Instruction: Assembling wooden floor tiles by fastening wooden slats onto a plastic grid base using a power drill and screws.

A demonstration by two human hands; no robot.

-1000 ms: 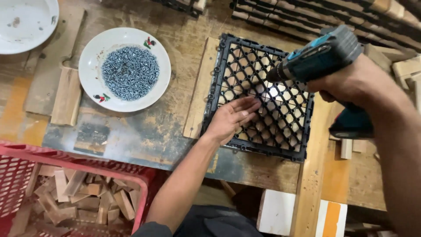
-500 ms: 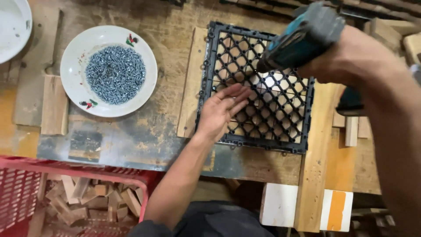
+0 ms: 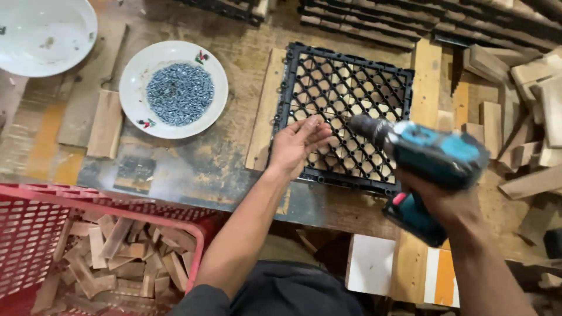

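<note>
I am pressing my left hand (image 3: 298, 146), fingers together and flat, on the black grid tile (image 3: 342, 117) at twelve o'clock on the surface (image 3: 193, 164) — steadying it — while my right hand (image 3: 445, 202) is clamping the teal drill (image 3: 430, 155), aimed at the grid.

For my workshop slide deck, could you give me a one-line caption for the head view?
Left hand steadies a black plastic lattice tile while the right hand aims a teal cordless drill at it.
</note>
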